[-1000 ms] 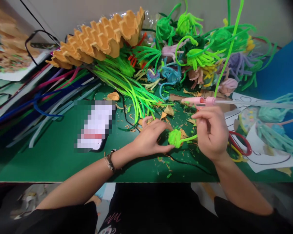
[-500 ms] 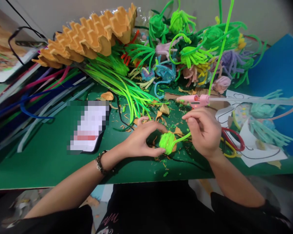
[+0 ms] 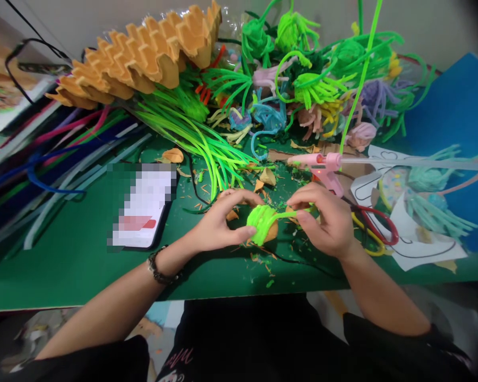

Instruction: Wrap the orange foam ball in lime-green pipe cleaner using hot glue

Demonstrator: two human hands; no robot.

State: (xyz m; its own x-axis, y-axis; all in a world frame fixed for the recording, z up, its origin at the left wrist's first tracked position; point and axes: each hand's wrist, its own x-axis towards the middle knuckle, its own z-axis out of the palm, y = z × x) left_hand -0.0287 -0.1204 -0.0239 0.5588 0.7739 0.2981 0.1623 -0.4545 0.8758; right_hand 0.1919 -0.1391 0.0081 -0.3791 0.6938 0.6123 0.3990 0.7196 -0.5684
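Observation:
My left hand (image 3: 222,222) grips a small egg-carton cup (image 3: 271,233) between thumb and fingers. Bright green pipe cleaner (image 3: 260,223) is wound round most of the cup, and tan card shows at its lower right. A free length of the green pipe cleaner runs right from the cup to my right hand (image 3: 325,218), whose thumb and fingers pinch it. Just behind my right hand lies a pink hot glue gun (image 3: 322,164) with a long clear glue stick in its back. Card scraps and green fluff lie beneath the hands on the green table (image 3: 207,276).
A phone (image 3: 145,204) lies left of my hands. Behind stand an egg carton (image 3: 139,58), loose green pipe cleaners (image 3: 199,143) and several pipe-cleaner figures (image 3: 271,114). Red-handled scissors (image 3: 382,225), cut paper (image 3: 422,249) and a blue board (image 3: 454,116) are at right.
Both hands have shifted; the wrapped cup has moved left and turned, showing more bare card. My right hand has come lower, uncovering the glue gun's handle.

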